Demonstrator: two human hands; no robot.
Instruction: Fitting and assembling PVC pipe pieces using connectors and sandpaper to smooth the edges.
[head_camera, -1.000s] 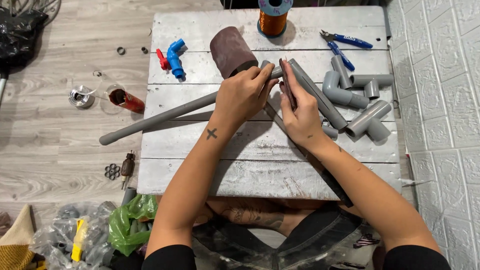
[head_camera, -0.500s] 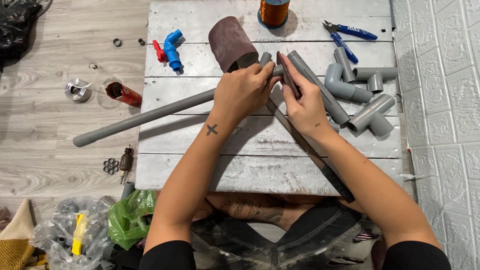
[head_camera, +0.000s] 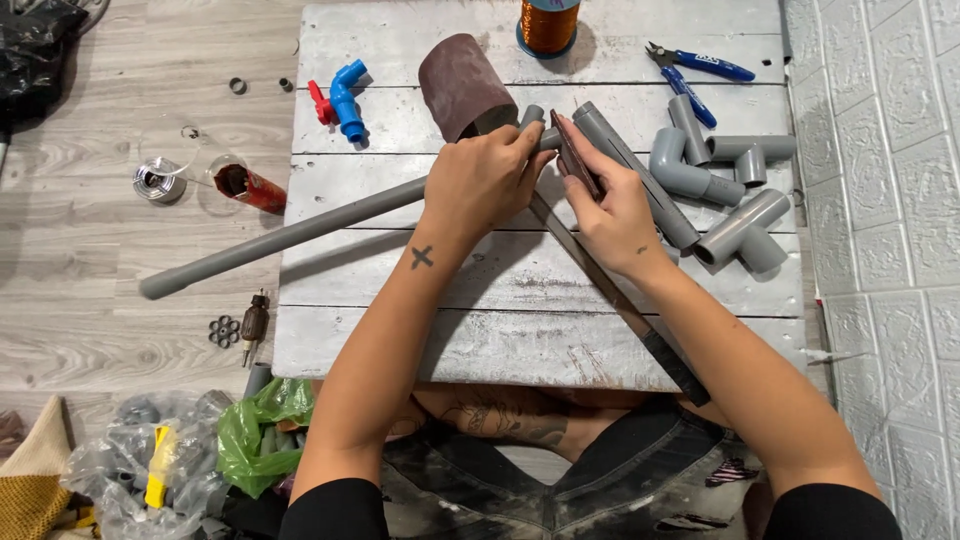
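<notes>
My left hand (head_camera: 484, 180) grips a long grey pipe (head_camera: 285, 233) near its right end; the pipe lies across a low white wooden table (head_camera: 520, 330) and sticks out past its left edge. My right hand (head_camera: 615, 205) holds a small dark piece of sandpaper (head_camera: 577, 157) against the pipe's end. A roll of brown sandpaper (head_camera: 462, 82) stands just behind my left hand. A thin dark saw blade (head_camera: 620, 300) runs diagonally under my right forearm.
Grey pipe fittings (head_camera: 720, 190) and a short pipe (head_camera: 640, 180) lie to the right. Blue pliers (head_camera: 695, 70), a copper wire spool (head_camera: 548, 25) and a blue tap (head_camera: 345, 98) sit at the back. Small parts and plastic bags (head_camera: 170, 450) are on the floor to the left.
The view has shifted slightly. Both hands stay on the pipe's end, the right hand with the sandpaper moving a little along it.
</notes>
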